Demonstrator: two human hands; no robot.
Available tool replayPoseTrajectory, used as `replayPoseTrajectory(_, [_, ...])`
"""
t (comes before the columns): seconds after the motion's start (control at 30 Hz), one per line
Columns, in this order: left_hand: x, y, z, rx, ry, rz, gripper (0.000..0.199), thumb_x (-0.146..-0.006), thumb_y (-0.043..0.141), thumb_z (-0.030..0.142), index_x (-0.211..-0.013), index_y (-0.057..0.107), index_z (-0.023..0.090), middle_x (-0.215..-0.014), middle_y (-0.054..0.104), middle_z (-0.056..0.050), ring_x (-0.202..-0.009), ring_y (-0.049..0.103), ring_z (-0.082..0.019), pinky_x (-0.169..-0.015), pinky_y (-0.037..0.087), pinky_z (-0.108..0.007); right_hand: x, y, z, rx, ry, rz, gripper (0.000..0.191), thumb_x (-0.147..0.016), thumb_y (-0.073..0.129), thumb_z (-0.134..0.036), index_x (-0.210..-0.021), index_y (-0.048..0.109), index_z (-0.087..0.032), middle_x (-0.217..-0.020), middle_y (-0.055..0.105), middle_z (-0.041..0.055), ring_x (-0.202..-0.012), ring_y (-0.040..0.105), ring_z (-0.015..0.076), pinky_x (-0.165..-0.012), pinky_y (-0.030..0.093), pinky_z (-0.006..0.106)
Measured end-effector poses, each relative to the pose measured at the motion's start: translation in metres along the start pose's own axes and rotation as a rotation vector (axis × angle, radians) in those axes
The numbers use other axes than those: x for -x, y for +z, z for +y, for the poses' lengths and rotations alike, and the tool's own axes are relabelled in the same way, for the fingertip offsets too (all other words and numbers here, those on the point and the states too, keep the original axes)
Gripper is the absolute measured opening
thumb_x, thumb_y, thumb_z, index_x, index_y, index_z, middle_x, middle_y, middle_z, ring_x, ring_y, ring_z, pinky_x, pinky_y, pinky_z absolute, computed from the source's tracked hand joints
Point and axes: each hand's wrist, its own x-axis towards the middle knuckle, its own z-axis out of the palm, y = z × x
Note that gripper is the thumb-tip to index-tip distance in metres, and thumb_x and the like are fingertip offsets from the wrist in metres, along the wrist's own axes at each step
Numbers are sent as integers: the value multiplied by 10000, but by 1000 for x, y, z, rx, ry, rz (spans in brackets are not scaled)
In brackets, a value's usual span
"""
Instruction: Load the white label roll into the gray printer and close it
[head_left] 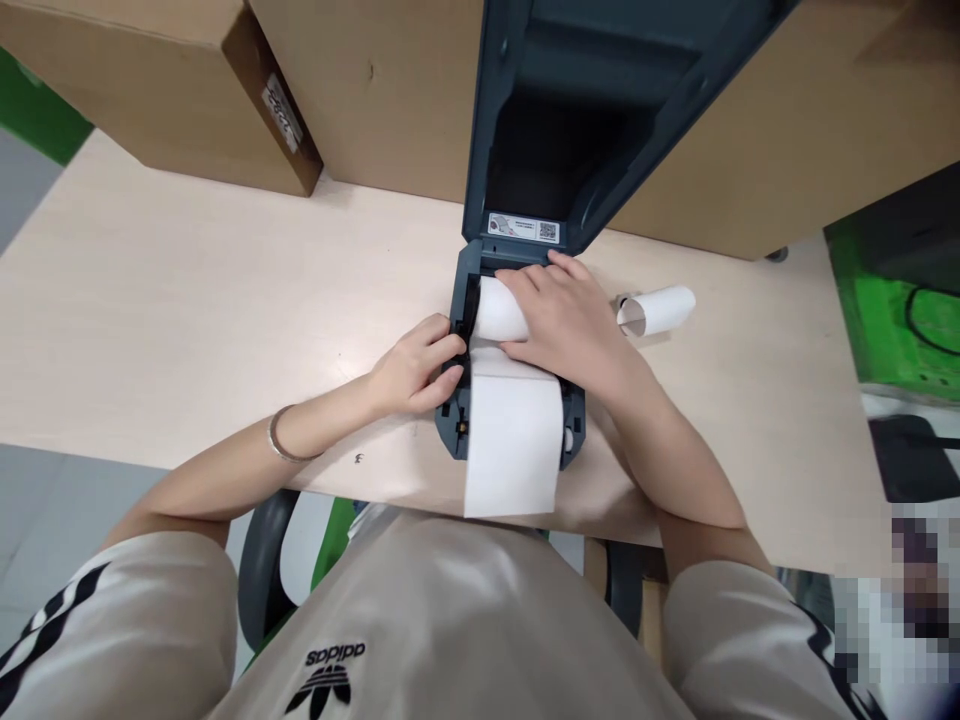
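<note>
A dark blue-grey label printer (pixel 451 432) stands on the table with its lid (pixel 478 150) raised up at the back. Inside it lies a white paper roll (pixel 496 308), and a wide strip of its paper (pixel 516 450) runs out over the front toward me. My right hand (pixel 566 310) is on the right part of the roll, fingers and thumb around it. At the left side of the printer body, my left hand (pixel 420 365) has its bent fingers hooked over the edge. Its fingertips are partly hidden inside.
A small curled piece of white paper (pixel 664 310) lies right of the printer on the pale table (pixel 187 300). Cardboard boxes (pixel 397 100) stand along the back, one with a handwritten label. A green object with a black cable (pixel 922 320) is at far right.
</note>
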Motion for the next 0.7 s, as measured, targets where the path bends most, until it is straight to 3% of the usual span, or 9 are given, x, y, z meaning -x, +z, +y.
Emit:
replayPoseTrajectory(0.13, [0, 0, 0, -35, 1, -12, 423, -1098, 274, 475, -937, 568, 216, -807, 451, -32, -729, 483, -218, -634, 455, -356, 11, -12, -14, -2, -8, 8, 614, -905, 620, -228, -1504, 553, -111, -1426, 640, 172, -1324, 605, 352, -1297, 306, 604])
replayPoseTrajectory(0.27, [-1, 0, 1, -23, 56, 35, 341, -1096, 325, 419, -947, 553, 214, -801, 432, -20, -722, 473, -212, -612, 440, -344, 51, -32, -52, -1, -29, 14, 543, -1041, 475, -337, -1520, 573, -103, -1495, 615, 186, -1313, 640, 358, -1213, 456, 595])
replayPoseTrajectory(0.37, [0, 1, 0, -1, 57, 45, 325, -1089, 345, 410, -954, 564, 213, -802, 437, -20, -724, 470, -214, -622, 439, -350, 88, -33, -77, -25, -115, 4, 720, -1021, 499, -556, -1481, 599, -11, -1485, 594, 271, -1313, 638, 424, -1101, 559, 597])
replayPoseTrajectory(0.47, [0, 1, 0, -4, 36, 31, 345, -1089, 341, 426, -960, 579, 213, -808, 452, -26, -729, 472, -218, -633, 440, -356, 111, -26, -88, -29, -192, -29, 841, -954, 582, -657, -1438, 623, 30, -1540, 517, 312, -1453, 512, 477, -1145, 535, 610])
replayPoseTrajectory(0.7, [2, 1, -1, 18, 20, 38, 366, -1087, 352, 441, -988, 615, 206, -806, 465, -28, -736, 478, -221, -663, 456, -361, 106, -21, -90, 17, -244, -29, 862, -887, 706, -629, -1411, 639, 52, -1510, 524, 348, -1428, 529, 502, -1127, 563, 581])
